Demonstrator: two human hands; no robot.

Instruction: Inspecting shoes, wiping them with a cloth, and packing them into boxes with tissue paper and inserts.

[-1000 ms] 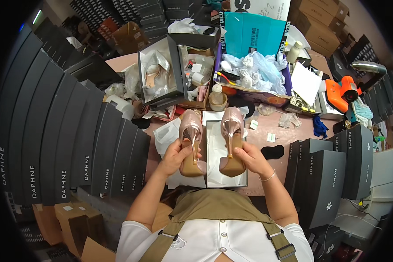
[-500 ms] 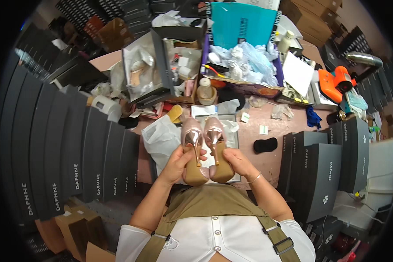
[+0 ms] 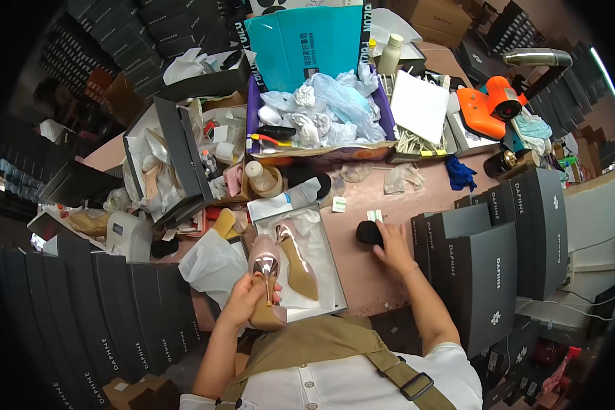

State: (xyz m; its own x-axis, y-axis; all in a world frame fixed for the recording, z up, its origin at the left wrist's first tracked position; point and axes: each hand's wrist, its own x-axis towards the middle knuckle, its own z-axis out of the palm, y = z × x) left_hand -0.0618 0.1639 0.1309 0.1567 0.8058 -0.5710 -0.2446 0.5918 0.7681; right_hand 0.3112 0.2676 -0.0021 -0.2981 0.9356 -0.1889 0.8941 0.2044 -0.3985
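- Now the pair has parted: half a second ago both shoes were side by side, one in each hand, and here they are split up
- Left hand (image 3: 242,302), it's got the first pink shoe (image 3: 264,265), thumb and fingers closed around it near the slim metallic heel, tan sole showing, held just over the left edge of the box
- And the second pink shoe (image 3: 299,272)? Down in the open box (image 3: 333,254), lying with its sole turned partly up, on the white paper (image 3: 326,290), no hand touching it
- So that's one shoe in the box, one out of it, and the right side freed up
- Right hand (image 3: 394,247), away from the shoes altogether, out at the black pad (image 3: 369,233) on the pink tabletop (image 3: 352,273), fingers curved at its near end; pinching it or merely touching, I can't tell
- Just by that hand, a small white tag (image 3: 374,216); the stacked dark boxes (image 3: 475,287) stand to its right
- Over on the left, crumpled paper (image 3: 212,265) spreads beside the box, a yellow piece (image 3: 224,223) just above it
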